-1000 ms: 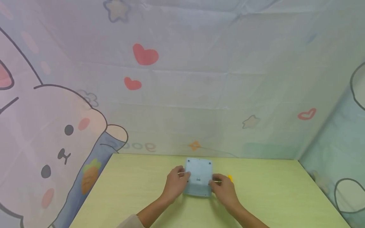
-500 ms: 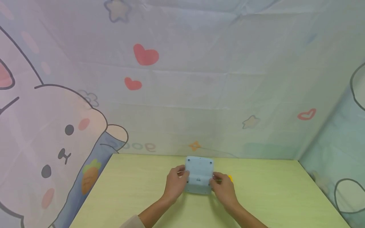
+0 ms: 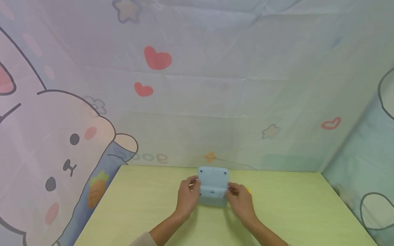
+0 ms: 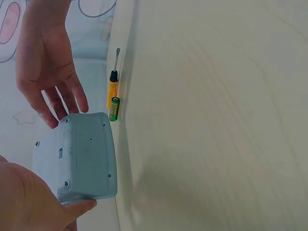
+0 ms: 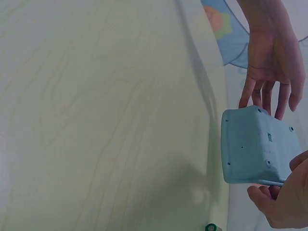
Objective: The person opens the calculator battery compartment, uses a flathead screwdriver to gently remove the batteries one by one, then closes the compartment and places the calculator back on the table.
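Observation:
A light blue calculator, its back towards me, is held up over the table between both hands. Small screw holes or feet dot its corners, and a latch shows on the back. On its left edge, my left hand grips with thumb and fingers. The right edge is pinched by my right hand, the thumb on the back. In the left wrist view, the calculator's slanted end faces the camera. Its keys and screen side are hidden from every view.
Beyond the right hand lies a screwdriver with a yellow handle. A green battery is beside the handle. The pale wooden table meets a printed cloth backdrop at its far edge.
Both hands have raised the calculator slightly, away from me, and tilted it, so its lower slanted part shows more. The grip on both edges stays.

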`<state>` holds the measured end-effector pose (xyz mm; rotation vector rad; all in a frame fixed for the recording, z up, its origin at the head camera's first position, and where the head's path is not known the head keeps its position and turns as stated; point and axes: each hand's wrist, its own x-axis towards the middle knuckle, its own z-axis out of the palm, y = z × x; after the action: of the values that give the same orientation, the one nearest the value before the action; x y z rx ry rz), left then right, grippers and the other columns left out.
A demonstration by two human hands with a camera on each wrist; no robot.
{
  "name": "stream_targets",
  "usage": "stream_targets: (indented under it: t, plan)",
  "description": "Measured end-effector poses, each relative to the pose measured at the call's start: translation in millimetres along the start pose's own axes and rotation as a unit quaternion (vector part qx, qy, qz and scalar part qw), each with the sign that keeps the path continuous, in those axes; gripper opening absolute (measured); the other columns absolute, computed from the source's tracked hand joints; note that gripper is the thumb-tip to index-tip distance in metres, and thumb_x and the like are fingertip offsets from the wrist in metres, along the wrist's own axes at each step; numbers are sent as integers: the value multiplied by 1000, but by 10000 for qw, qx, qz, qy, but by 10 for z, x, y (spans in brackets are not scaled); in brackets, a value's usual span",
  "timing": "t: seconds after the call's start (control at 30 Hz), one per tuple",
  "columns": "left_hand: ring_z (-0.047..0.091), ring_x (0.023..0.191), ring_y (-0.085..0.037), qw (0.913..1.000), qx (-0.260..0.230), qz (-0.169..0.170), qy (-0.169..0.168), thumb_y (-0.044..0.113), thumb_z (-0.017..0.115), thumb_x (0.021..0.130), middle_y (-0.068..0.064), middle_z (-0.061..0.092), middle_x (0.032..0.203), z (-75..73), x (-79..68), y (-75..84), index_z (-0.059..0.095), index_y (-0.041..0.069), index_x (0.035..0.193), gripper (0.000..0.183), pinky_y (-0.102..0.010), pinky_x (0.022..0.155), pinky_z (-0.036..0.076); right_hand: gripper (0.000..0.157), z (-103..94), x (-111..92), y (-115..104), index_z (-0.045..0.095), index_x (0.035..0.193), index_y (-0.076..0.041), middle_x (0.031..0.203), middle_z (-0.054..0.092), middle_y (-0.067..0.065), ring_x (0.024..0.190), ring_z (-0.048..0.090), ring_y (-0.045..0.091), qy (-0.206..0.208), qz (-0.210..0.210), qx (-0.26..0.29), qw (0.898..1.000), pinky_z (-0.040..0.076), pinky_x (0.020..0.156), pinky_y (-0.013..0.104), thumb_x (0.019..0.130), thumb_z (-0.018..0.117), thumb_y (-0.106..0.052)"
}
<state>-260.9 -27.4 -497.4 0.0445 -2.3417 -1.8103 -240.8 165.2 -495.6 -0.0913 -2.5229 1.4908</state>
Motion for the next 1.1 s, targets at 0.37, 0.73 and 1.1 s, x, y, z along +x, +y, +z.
stream_targets:
  t: [0.37,0.73,1.1]
  plan:
    - [58,112,-24,9999,23,82,97,29,53,103,-3,56,116,-2,56,-18,62,11,128,33,-42,90,51,37,-37,69,-21,65,128,-1,113,69,12,94,68,21,-217,421,405,9981,58,75,30,92,62,-10]
    - [54,116,-25,9996,-23,284,7,31,50,104,-2,55,116,-25,55,70,58,6,134,40,-43,92,49,38,-93,75,-80,64,131,-7,109,72,9,97,69,28,-343,379,471,9976,56,78,37,95,63,-17]
    - [58,116,-28,9999,-111,60,-94,40,46,105,-7,62,121,-95,44,88,61,7,129,44,-49,95,48,37,-104,90,-36,66,126,-1,117,70,15,106,68,31,-374,413,1021,9932,55,91,41,101,57,-27]
